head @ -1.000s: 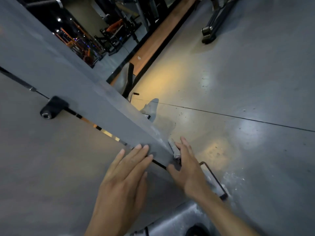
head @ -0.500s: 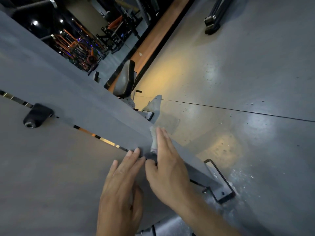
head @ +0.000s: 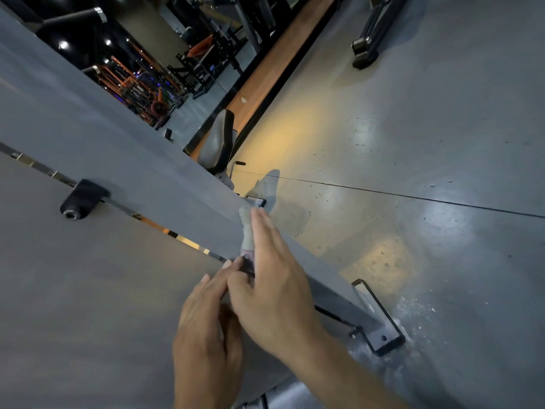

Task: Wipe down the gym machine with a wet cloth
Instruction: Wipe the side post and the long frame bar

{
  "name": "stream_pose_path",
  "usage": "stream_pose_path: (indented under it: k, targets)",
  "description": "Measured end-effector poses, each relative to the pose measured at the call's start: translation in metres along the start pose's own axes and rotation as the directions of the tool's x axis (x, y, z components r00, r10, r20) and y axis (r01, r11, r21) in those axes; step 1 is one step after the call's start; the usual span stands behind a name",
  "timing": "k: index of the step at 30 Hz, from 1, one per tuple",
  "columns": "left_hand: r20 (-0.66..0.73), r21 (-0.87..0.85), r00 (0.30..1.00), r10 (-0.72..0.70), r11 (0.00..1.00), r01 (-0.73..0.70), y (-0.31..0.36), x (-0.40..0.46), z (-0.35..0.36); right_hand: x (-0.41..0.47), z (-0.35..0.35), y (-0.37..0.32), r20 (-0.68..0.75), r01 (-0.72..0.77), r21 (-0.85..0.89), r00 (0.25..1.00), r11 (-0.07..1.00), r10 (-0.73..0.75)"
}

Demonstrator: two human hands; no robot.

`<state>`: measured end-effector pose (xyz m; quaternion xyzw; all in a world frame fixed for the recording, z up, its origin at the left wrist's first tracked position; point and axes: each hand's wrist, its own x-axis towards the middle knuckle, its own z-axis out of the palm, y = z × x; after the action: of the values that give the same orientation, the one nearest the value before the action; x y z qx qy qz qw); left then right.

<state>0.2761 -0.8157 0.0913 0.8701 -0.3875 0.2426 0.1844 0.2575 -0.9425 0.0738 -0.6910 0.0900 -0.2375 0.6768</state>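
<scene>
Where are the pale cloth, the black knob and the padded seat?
Pale folded cloth (head: 246,231): head view, its upper end.
Black cylindrical knob (head: 81,199): head view, its body.
Grey padded seat (head: 217,144): head view, cushion face.

From my seat, most of the cloth (head: 247,231) hides under the right hand (head: 274,293), whose thumb overlaps the left hand (head: 206,343), I cannot tell the grip, and the gray panel (head: 88,290) runs off the left edge.

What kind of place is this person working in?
Most likely a gym. A padded seat stands beside the grey machine panel that the right hand is wiping with a cloth, and orange and black weight racks show in the background, possibly in a mirror.
</scene>
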Motion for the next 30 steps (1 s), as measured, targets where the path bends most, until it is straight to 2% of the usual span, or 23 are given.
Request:
stream_pose_path:
  k: [2,5,8,10,14,18,22,25,28,30]
  targets:
    - [-0.001,0.008,1.000,0.001,1.000,-0.001,0.002,0.001,0.000,-0.003,0.001,0.015,-0.010,-0.006,-0.041,1.000,0.999,0.005]
    - [0.009,0.014,1.000,-0.002,1.000,0.002,0.003,0.001,0.000,-0.012,-0.004,0.055,-0.050,-0.152,-0.127,0.988,0.980,0.147]
    - [0.024,0.020,0.999,-0.035,0.999,0.035,0.004,0.000,-0.001,-0.014,-0.009,0.066,-0.045,-0.249,-0.117,0.968,0.962,0.245]
    - [0.020,0.021,0.999,-0.047,0.999,0.046,0.004,-0.001,0.001,-0.009,-0.008,0.045,-0.023,-0.185,-0.066,0.983,0.981,0.184]
    - [-0.003,0.000,0.998,-0.063,0.998,0.063,0.007,0.001,-0.001,0.001,-0.006,-0.013,0.020,0.060,0.013,0.998,0.998,-0.060]
    - [-0.047,0.021,0.995,-0.090,0.996,0.091,0.005,-0.001,0.000,0.000,0.002,0.010,-0.018,0.120,0.016,0.993,0.993,-0.119]
    - [-0.030,0.048,0.995,-0.098,0.994,0.099,0.006,-0.001,0.000,-0.020,0.009,0.075,-0.094,0.008,0.018,0.996,1.000,-0.007]
    - [-0.007,0.038,0.992,-0.129,0.991,0.129,0.008,0.000,-0.001,-0.026,0.002,0.113,-0.110,-0.128,-0.014,0.986,0.992,0.126]
    - [-0.012,0.029,0.989,-0.150,0.988,0.151,0.007,-0.001,0.000,-0.018,-0.002,0.119,-0.093,-0.271,-0.002,0.959,0.963,0.269]
    - [-0.024,0.020,0.988,-0.152,0.988,0.153,0.005,-0.001,0.002,-0.009,0.001,0.103,-0.079,-0.301,0.044,0.950,0.953,0.303]
